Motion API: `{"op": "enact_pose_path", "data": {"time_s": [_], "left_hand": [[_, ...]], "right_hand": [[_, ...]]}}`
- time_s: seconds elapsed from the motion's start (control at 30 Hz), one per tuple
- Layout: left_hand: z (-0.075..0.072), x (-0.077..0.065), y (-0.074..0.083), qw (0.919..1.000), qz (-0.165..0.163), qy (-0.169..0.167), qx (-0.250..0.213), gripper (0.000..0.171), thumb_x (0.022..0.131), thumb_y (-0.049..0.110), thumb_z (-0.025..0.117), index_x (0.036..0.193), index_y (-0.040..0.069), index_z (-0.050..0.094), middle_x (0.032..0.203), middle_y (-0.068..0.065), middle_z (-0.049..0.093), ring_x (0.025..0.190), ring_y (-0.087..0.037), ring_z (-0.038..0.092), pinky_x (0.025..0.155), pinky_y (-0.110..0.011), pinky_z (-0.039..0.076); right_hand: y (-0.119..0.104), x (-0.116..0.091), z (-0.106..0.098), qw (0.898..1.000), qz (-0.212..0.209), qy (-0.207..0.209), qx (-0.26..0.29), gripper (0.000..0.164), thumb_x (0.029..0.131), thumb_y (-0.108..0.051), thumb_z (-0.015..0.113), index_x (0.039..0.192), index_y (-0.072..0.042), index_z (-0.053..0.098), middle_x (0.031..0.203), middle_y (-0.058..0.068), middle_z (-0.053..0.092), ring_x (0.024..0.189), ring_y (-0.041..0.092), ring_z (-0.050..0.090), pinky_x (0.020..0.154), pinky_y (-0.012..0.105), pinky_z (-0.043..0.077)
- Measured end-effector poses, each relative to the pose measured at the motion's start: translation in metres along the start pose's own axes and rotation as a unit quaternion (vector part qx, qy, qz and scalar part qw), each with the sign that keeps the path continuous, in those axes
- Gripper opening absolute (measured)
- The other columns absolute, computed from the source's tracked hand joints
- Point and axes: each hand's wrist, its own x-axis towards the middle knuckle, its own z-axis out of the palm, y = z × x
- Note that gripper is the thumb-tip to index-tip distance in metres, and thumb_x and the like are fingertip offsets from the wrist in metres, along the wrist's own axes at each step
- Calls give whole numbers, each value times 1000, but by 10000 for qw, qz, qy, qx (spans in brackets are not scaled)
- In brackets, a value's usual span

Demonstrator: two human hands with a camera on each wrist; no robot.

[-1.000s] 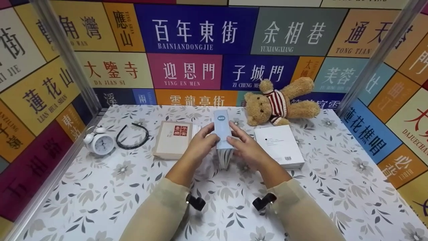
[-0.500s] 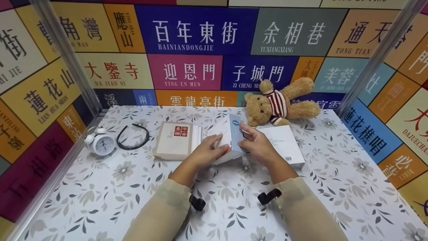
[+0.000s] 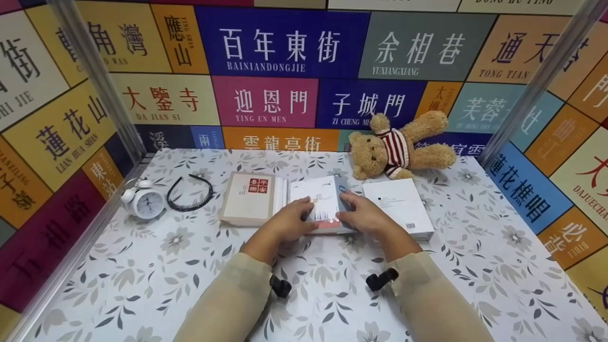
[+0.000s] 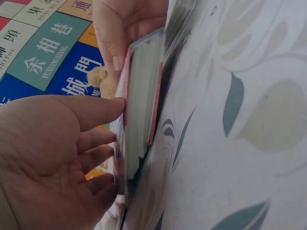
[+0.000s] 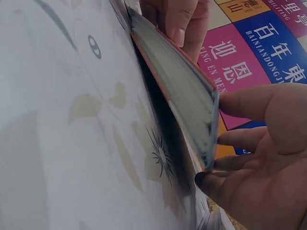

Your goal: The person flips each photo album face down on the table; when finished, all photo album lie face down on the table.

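Observation:
In the head view a thick book [image 3: 324,192] with a pale illustrated cover, coral lower edge and blue-grey spine lies nearly flat between both hands, cover up. My left hand [image 3: 290,221] holds its left side, thumb on the cover. My right hand [image 3: 366,213] grips the spine side. The left wrist view shows the page block [image 4: 144,91] edge-on beside the left thumb. In the right wrist view the spine side of the book [image 5: 184,86] is tilted up, with a dark gap beneath it, and the right fingertips [image 5: 225,103] touch the spine.
A beige book [image 3: 249,197] with red characters lies left, and a white book [image 3: 398,205] lies right. Behind is a teddy bear [image 3: 396,147] in a striped sweater. A black headband [image 3: 211,194] and a white alarm clock [image 3: 145,202] sit far left on the floral tabletop [image 3: 175,242].
The book has turned from standing spine up to lying nearly flat, cover up, its body swinging left. My right hand has shifted right with the spine; my left hand has moved onto the cover side.

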Motion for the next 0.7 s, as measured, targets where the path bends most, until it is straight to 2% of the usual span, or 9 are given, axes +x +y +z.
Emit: {"op": "enact_pose_path", "data": {"time_s": [0.17, 0.27, 0.4, 0.47, 0.53, 0.63, 0.7], "left_hand": [[-1, -1, 3, 9997, 33, -52, 248, 64, 103, 32, 71, 161, 14, 50, 178, 1, 31, 167, -31, 23, 138, -51, 18], [-1, -1, 4, 9993, 55, -71, 365, 65, 103, 32, 71, 161, 12, 49, 178, 1, 31, 168, -30, 22, 138, -51, 17], [-4, -1, 4, 9998, -4, 9, 188, 63, 102, 27, 72, 160, 11, 50, 176, -1, 35, 167, -30, 26, 138, -49, 18], [-8, -1, 2, 9998, 3, 180, -38, 62, 102, 22, 71, 159, 11, 51, 174, -6, 40, 164, -31, 32, 137, -49, 22], [-13, -1, -2, 9985, 28, 493, -244, 60, 102, 20, 71, 158, 11, 53, 169, -10, 46, 161, -32, 39, 136, -49, 26], [-27, -2, -6, 9926, 25, 1068, -569, 59, 103, 22, 69, 158, 13, 53, 166, -13, 50, 158, -34, 43, 133, -51, 31], [-39, -4, -10, 9862, -13, 1479, -747, 58, 104, 23, 67, 159, 14, 52, 166, -12, 50, 157, -35, 44, 133, -52, 32]], "right_hand": [[1, 1, 1, 9997, 116, -173, 91, 71, 105, -17, 65, 168, -8, 34, 178, 18, 26, 166, 36, 21, 137, 51, 21], [0, 2, 2, 9995, 199, -202, 148, 70, 105, -15, 64, 168, -10, 34, 176, 19, 30, 166, 36, 24, 136, 52, 21], [-5, 1, 3, 9994, 347, -30, 63, 69, 104, -15, 65, 167, -12, 38, 175, 18, 33, 164, 37, 28, 136, 53, 23], [-8, 1, 3, 9992, 354, 180, -29, 69, 103, -16, 66, 167, -12, 39, 174, 19, 36, 162, 38, 31, 135, 54, 25], [-12, 0, 5, 9987, 268, 437, -35, 68, 103, -18, 65, 166, -10, 40, 173, 19, 37, 161, 39, 34, 134, 55, 28], [-20, -2, 8, 9965, 24, 818, 143, 66, 104, -20, 64, 165, -8, 41, 173, 16, 39, 161, 38, 35, 134, 52, 29], [-29, -2, 14, 9945, -227, 896, 499, 64, 105, -20, 64, 164, -7, 43, 172, 13, 42, 161, 34, 38, 133, 49, 31]]}}
